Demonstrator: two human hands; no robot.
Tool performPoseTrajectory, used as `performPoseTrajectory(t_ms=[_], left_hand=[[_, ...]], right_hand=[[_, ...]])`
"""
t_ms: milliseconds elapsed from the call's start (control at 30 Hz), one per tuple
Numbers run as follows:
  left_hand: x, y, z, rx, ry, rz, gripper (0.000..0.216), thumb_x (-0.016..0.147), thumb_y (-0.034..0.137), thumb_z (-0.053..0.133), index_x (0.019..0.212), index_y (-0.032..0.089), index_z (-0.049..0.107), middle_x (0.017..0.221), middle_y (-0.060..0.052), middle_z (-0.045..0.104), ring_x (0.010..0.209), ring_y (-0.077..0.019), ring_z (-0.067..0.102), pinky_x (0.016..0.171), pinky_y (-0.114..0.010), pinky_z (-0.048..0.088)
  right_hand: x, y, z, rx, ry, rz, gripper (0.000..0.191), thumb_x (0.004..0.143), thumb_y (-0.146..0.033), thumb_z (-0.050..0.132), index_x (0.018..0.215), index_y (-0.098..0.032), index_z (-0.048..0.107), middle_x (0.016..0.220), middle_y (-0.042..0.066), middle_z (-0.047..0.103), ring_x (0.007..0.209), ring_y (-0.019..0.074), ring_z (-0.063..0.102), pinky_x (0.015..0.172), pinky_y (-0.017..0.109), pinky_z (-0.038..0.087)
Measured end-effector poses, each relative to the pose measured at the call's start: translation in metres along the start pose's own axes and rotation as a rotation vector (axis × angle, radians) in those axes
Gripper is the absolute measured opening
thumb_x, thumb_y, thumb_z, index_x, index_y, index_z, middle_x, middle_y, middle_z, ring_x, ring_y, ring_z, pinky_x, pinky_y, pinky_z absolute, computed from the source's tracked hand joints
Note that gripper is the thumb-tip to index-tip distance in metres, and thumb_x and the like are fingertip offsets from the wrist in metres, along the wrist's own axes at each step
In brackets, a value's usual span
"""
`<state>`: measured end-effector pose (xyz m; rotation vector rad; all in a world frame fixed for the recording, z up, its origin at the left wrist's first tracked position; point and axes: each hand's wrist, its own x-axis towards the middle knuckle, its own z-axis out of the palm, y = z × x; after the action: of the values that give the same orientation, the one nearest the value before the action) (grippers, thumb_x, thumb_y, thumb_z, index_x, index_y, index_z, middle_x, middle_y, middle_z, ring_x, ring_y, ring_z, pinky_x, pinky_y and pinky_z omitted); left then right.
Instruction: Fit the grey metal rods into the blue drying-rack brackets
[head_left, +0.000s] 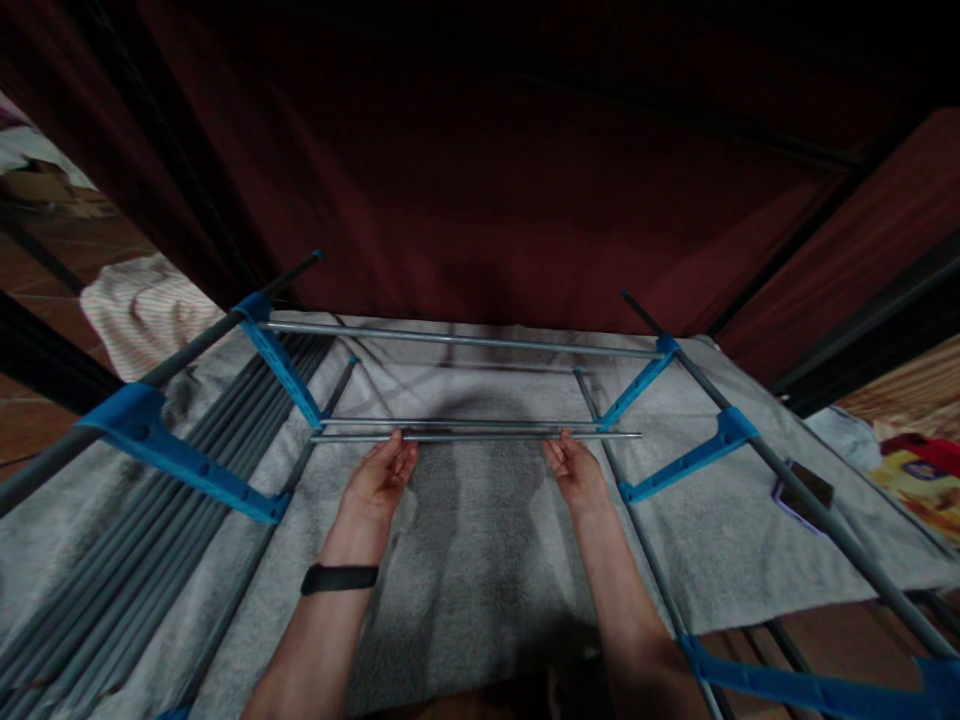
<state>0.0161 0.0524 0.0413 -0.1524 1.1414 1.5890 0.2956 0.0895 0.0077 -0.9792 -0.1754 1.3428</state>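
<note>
A thin metal rod [480, 437] lies level across the middle of the head view, with my left hand [380, 474] pinching it left of centre and my right hand [576, 470] pinching it nearer the right end. Just beyond it, a similar crossbar [465, 423] spans the frame between blue plastic brackets. The left bracket [283, 368] and right bracket [637, 388] join grey upright tubes. Another thin bar [465, 340] runs across farther back. Closer in, a left blue bracket [202, 470] and a right blue bracket [690, 462] flank my forearms.
Several grey tubes [172, 490] lie side by side at left on the grey towel [465, 590]. A phone [806, 492] rests on the right, behind a tube. Dark red panels [480, 200] rise at the back. A striped cloth [157, 315] is at far left.
</note>
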Motion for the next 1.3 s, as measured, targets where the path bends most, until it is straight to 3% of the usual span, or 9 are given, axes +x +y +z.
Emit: performPoseTrajectory(t_ms=[367,767,1133,1300], left_hand=[[-0.007,-0.013,0.005,0.090,-0.080,-0.109,0.019,0.090,0.003,0.053,0.082,0.014,0.066,0.071,-0.005,0.068,0.066,-0.0136,0.069,0.059,-0.023,0.059],[-0.004,-0.013,0.004,0.073,-0.100,-0.080,0.021,0.089,-0.001,0.051,0.082,0.013,0.066,0.076,-0.005,0.069,0.066,-0.0127,0.068,0.059,-0.021,0.058],[-0.002,-0.016,0.005,0.084,-0.116,-0.087,0.023,0.088,-0.003,0.050,0.082,0.012,0.066,0.078,-0.007,0.071,0.069,-0.0126,0.069,0.064,-0.023,0.060],[-0.002,-0.016,0.004,0.101,-0.083,-0.089,0.021,0.089,-0.001,0.052,0.083,0.013,0.066,0.076,-0.004,0.069,0.065,-0.0118,0.067,0.059,-0.021,0.058]], right_hand=[[-0.001,0.004,0.003,-0.055,-0.089,-0.017,0.017,0.070,-0.008,0.074,0.073,-0.021,0.063,0.072,-0.004,0.073,0.072,0.0129,0.072,0.078,0.026,0.063],[-0.006,0.015,0.005,-0.046,-0.079,0.049,0.018,0.070,-0.006,0.073,0.070,-0.021,0.063,0.073,-0.003,0.074,0.072,0.0135,0.071,0.086,0.033,0.061],[-0.009,0.021,0.007,-0.053,-0.167,0.078,0.015,0.070,-0.006,0.074,0.072,-0.019,0.068,0.076,0.001,0.074,0.077,0.0146,0.072,0.083,0.031,0.062],[-0.010,0.024,0.009,-0.049,-0.157,0.091,0.017,0.070,-0.006,0.076,0.069,-0.019,0.065,0.076,-0.001,0.074,0.076,0.0139,0.072,0.084,0.031,0.061]])
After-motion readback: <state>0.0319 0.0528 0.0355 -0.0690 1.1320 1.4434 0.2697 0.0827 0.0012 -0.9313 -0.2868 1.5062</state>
